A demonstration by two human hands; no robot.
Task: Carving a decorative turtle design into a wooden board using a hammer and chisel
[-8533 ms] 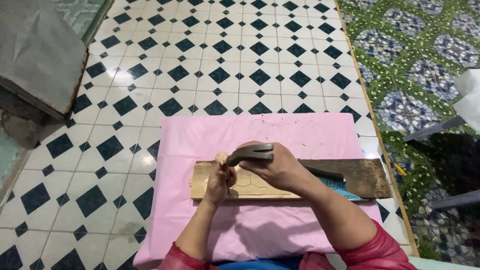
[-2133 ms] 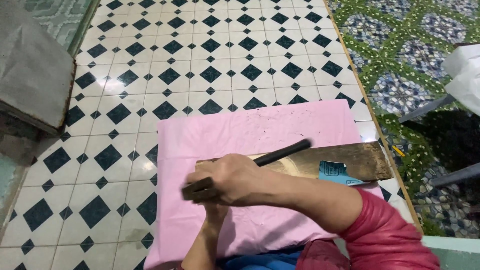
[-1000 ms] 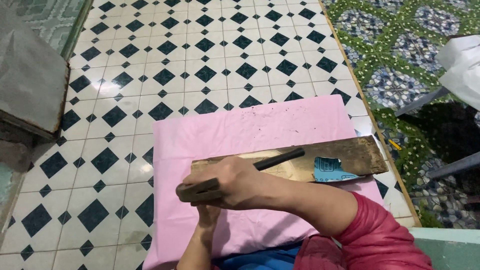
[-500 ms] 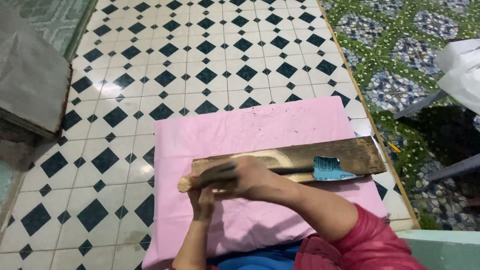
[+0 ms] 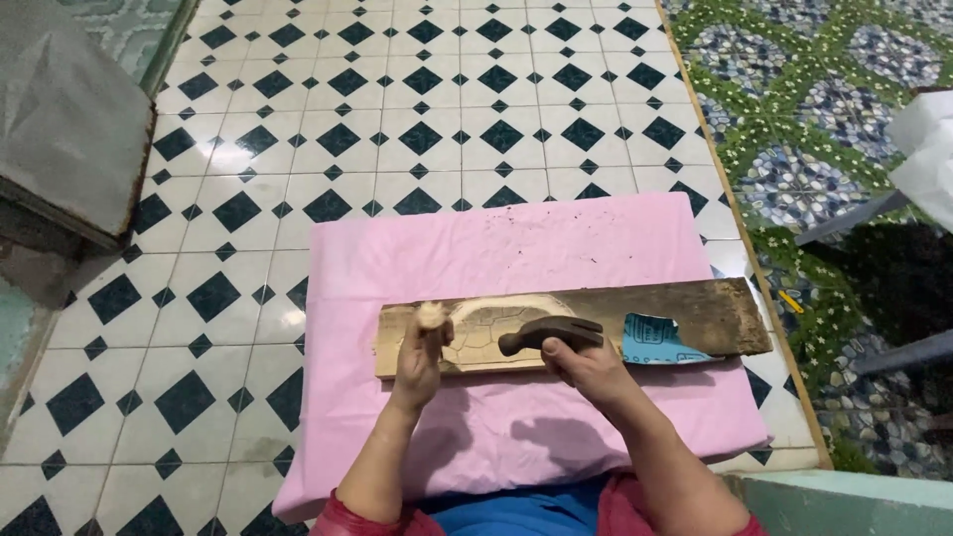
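A long wooden plank (image 5: 695, 316) with a carved outline lies across a pink cloth (image 5: 506, 248) on the tiled floor. My left hand (image 5: 419, 359) grips a pale wooden-handled chisel (image 5: 431, 316) upright on the plank's left part. My right hand (image 5: 586, 365) holds a dark hammer (image 5: 548, 335) just above the plank, its head pointing left toward the chisel. A blue paper scrap (image 5: 650, 342) lies on the plank to the right of the hammer.
Black-and-white tiled floor (image 5: 417, 109) surrounds the cloth. A green patterned mat (image 5: 804, 129) lies at the right, with a white bag (image 5: 928, 149) on it. A grey slab (image 5: 60, 129) stands at the left.
My right hand has swung the hammer back from the plank's left end to its middle. The left hand now holds the chisel upright and in plain view.
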